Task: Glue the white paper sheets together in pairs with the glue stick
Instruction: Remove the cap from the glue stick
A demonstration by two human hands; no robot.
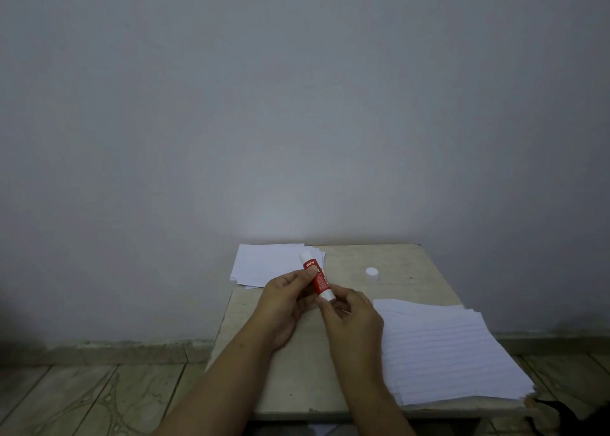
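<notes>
Forearms: both reach in from the bottom edge and meet over the middle of the surface [297, 379].
Left hand [286, 307]: curled round the red barrel of the glue stick [317, 277], thumb and fingers wrapping its middle.
Right hand [350, 316]: fingertips pinch the white base end of the stick, the end nearest the person; the grip looks like one for twisting the base, though that is a judgement.
Glue stick: held clear of the surface between the two hands, its long axis running from near-right to far-left, white tip pointing away from the person and slightly up toward the far stack.
Cap [371, 271]: white, off the stick, standing alone on the surface to the far right of the hands, well apart from them.
Near stack [452, 353]: fanned white sheets on the right of the surface, just beside the right hand, some edges overhanging the front right corner.
Far stack [264, 265]: a smaller pile of white sheets at the far left corner, behind the stick's tip.
Key relation: the open tip faces away from the near stack, so the stick would have to be turned tip-down and brought right, or a sheet drawn in under the hands; the right hand is the nearer one to the loose sheets.
Step in hand: probably raising the glue before spreading; no sheet lies under the hands.
Risk: overhanging sheets could slip off if nudged.
</notes>
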